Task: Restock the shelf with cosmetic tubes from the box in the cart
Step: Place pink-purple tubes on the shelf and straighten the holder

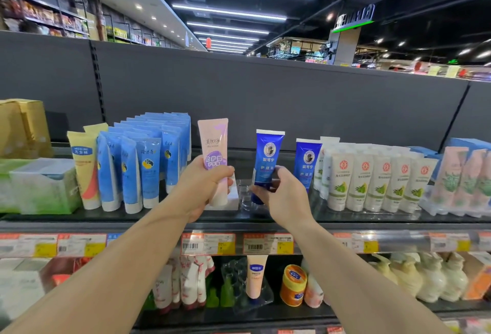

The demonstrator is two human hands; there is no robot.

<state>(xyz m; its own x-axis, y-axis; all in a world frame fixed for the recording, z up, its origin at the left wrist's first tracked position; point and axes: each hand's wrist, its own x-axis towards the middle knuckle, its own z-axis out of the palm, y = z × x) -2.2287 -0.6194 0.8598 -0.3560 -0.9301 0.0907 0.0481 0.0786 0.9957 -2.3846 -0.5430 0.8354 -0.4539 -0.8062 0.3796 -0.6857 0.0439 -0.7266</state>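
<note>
My left hand (203,187) grips a pale pink tube (214,145) upright over a white tray (233,196) on the top shelf (265,224). My right hand (283,195) pinches a dark blue tube (267,158) upright above a clear plastic holder (245,194) just right of the pink one. A second dark blue tube (307,162) stands on the shelf behind my right hand. The cart and its box are out of view.
Light blue tubes (148,158) and a yellow tube (83,169) stand in rows to the left. White tubes with green print (372,182) fill the right. Green boxes (39,187) sit far left. The lower shelf holds bottles, tubes and an orange jar (293,284).
</note>
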